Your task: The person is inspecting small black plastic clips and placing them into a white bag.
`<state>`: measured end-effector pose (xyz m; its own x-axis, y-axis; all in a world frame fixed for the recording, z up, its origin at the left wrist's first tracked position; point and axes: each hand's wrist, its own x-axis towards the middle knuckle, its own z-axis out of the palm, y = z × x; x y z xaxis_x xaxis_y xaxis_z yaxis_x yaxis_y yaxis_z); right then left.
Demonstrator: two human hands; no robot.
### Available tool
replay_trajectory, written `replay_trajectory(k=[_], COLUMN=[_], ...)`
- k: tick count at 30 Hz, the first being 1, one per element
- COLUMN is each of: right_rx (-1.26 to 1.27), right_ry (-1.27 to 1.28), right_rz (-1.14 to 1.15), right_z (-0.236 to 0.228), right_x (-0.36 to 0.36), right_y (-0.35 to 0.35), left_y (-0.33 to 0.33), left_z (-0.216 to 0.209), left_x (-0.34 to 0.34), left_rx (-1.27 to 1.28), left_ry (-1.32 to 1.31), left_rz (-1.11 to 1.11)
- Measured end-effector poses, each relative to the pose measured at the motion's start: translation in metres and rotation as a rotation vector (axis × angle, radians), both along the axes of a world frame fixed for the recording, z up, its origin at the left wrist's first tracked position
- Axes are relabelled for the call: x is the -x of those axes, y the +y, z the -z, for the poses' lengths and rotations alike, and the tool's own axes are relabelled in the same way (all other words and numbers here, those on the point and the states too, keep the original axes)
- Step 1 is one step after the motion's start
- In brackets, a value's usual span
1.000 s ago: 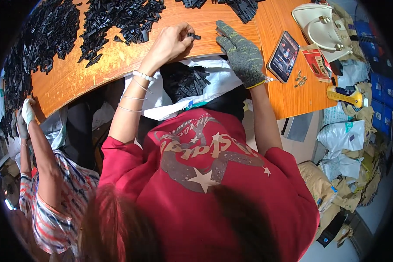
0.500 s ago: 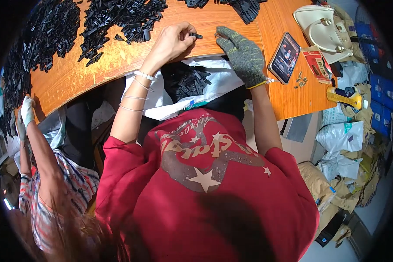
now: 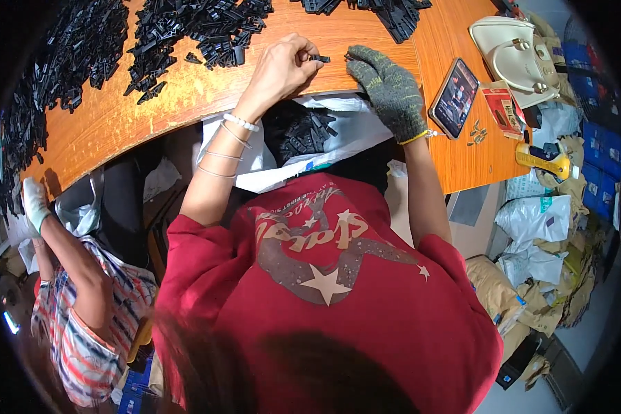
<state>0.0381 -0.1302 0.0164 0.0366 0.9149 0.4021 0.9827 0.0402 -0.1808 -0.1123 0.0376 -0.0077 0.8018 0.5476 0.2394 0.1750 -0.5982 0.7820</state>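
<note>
A small black plastic piece (image 3: 322,59) is pinched between the thumb and fingers of my bare left hand (image 3: 281,71), just above the table's near edge. My right hand (image 3: 388,88), in a dark grey knit glove, lies to the right of it with its fingers stretched toward the piece. A narrow gap separates the glove's fingertips from the piece, and nothing shows in that hand. Below both hands, an open white bag (image 3: 261,181) at my lap holds many similar black pieces (image 3: 309,133).
Heaps of black pieces (image 3: 200,31) cover the far left of the wooden table (image 3: 186,96). On the right are a phone (image 3: 454,99), a red packet (image 3: 505,110), a cream handbag (image 3: 510,48) and a yellow bottle (image 3: 546,161). A co-worker's gloved hand (image 3: 34,200) is at the left.
My two hands and the black piece keep nearly the same arrangement; the whole view has shifted slightly. The co-worker's arm at the left has moved a little lower.
</note>
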Motion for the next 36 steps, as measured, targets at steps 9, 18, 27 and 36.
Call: replay_trajectory(k=[9, 18, 27, 36], right_rx=[0.028, 0.227, 0.079, 0.401], right_ry=[-0.095, 1.174, 0.189, -0.005], right_rz=[-0.048, 0.394, -0.164, -0.058], right_z=[-0.005, -0.032, -0.01, -0.042], right_x=[-0.001, 0.017, -0.008, -0.008], right_y=[0.002, 0.008, 0.016, 0.035], left_y=[-0.001, -0.002, -0.004, -0.005], left_z=[-0.002, 0.003, 0.001, 0.001], left_x=[0.002, 0.005, 0.003, 0.003], left_rx=[0.012, -0.063, -0.079, -0.127], left_ry=[-0.02, -0.073, -0.088, -0.118], left_rz=[0.021, 0.053, 0.055, 0.045])
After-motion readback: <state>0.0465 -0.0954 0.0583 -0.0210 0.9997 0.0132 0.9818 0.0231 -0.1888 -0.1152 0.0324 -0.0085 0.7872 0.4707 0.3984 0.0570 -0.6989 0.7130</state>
